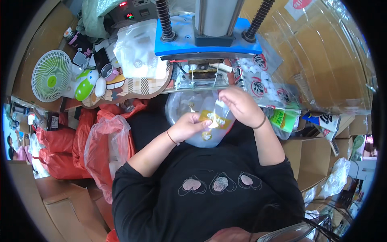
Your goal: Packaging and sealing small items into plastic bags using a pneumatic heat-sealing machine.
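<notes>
Both hands pinch one small yellow packet (213, 119) over the clear bag (201, 137) in my lap; left hand (187, 126) steadies it, right hand (240, 105) holds its top, near the blue press (207, 40).

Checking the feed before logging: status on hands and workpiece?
Left hand and right hand both pinching a small yellow packet over a clear plastic bag. Blue press just ahead, nothing between.

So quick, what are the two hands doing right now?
Left hand: closed, pinching the yellow packet.
Right hand: closed, pinching the packet's top edge.
</notes>
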